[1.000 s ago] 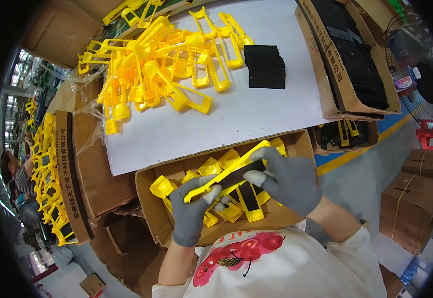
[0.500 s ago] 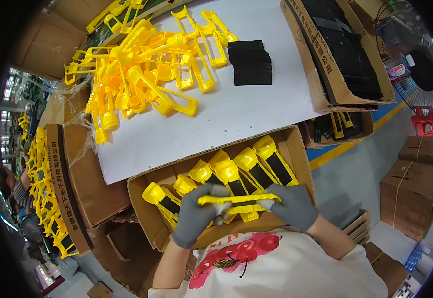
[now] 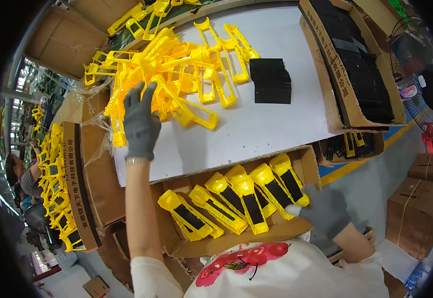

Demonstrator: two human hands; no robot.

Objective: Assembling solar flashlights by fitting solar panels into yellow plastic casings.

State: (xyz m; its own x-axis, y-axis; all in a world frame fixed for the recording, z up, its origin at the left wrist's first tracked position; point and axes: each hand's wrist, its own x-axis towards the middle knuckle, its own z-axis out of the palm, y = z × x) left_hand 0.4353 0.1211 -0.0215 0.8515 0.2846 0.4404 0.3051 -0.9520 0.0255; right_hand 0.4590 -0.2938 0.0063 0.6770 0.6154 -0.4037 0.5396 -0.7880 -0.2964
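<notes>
My left hand [image 3: 142,121], in a grey glove, reaches over the white table onto the heap of yellow plastic frames [image 3: 176,54]. Its fingers are stretched apart and touch or hover just over the near left side of the heap; nothing is held. At the right rim of the open cardboard box [image 3: 186,247] is my gloved right hand [image 3: 328,211], smeared by motion. Its thumb comes near the rightmost yellow frame in the box. Several yellow frames with black strips [image 3: 252,206] lie side by side in this box, their rounded ends pointing away from me.
A stack of black strips [image 3: 271,81] lies right of the heap. Further right stands a carton of black pieces [image 3: 358,64], with a fan [image 3: 430,89] beyond. Brown cartons [image 3: 418,213] stand on the floor at right. A person [image 3: 27,176] is at far left, behind more yellow frames [image 3: 60,193].
Both hands held a yellow frame over the box; they have let it go. My left hand has moved up to the heap, my right hand to the right. The view has shifted.
</notes>
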